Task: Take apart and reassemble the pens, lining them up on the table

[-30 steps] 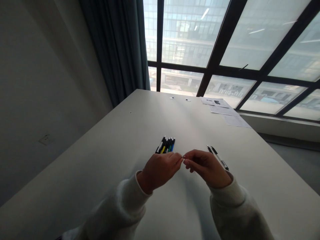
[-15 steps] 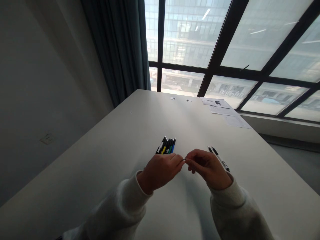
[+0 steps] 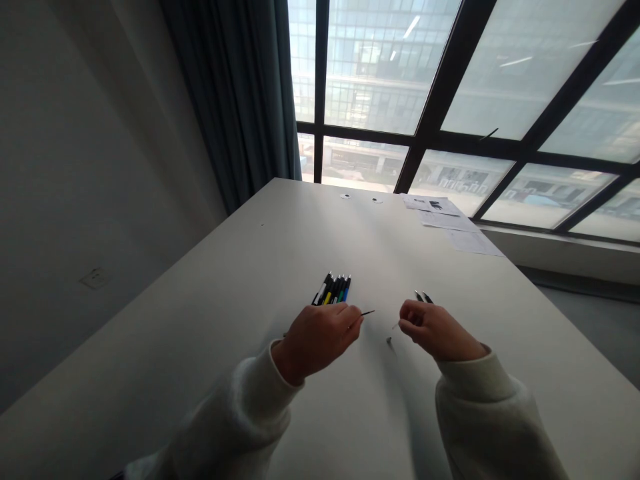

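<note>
The left hand (image 3: 323, 335) clamps a thin dark rod (image 3: 368, 313), its tip jutting toward the right hand (image 3: 440, 333), whose fingertips pinch a blurred pale sliver (image 3: 395, 326). A gap parts the hands; just below it is a small dark piece (image 3: 389, 341). Right behind the left hand lies a row of pens (image 3: 332, 291); two pens (image 3: 423, 297) show past the right. The white table (image 3: 290, 247) spreads broadly around the grip, its side edges well apart from both hands. Far beyond are papers (image 3: 445, 221), a dark-framed window (image 3: 375, 73) and, leftward, a curtain (image 3: 240, 100).
</note>
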The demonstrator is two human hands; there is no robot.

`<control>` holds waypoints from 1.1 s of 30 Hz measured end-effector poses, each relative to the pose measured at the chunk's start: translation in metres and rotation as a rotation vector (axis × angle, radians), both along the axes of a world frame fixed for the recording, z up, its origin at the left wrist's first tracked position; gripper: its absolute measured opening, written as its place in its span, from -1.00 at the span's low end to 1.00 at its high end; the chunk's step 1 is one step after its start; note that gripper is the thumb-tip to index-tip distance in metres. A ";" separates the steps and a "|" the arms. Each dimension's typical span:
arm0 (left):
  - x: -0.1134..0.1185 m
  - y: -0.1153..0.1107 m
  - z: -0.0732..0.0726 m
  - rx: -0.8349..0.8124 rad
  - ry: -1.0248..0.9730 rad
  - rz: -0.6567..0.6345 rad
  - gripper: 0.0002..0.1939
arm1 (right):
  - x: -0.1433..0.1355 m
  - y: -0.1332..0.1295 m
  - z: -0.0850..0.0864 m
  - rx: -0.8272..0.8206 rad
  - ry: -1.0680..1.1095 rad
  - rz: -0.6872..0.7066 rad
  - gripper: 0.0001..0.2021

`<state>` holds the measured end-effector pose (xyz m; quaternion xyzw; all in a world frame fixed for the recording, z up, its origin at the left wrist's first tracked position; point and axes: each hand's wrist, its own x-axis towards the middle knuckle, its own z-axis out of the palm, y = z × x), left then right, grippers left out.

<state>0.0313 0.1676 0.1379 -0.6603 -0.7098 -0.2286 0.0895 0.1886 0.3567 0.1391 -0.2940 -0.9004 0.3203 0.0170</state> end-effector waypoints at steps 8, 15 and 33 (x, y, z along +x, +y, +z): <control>0.000 0.002 0.000 -0.013 -0.036 0.001 -0.75 | -0.003 0.018 -0.046 0.049 -0.495 0.099 -0.88; 0.000 0.001 0.000 -0.019 -0.037 0.009 -0.76 | -0.014 0.019 -0.060 0.124 -0.466 0.082 -0.88; 0.000 0.002 0.004 -0.049 -0.059 0.019 -0.74 | -0.008 0.000 -0.045 -0.049 -0.563 0.115 -0.85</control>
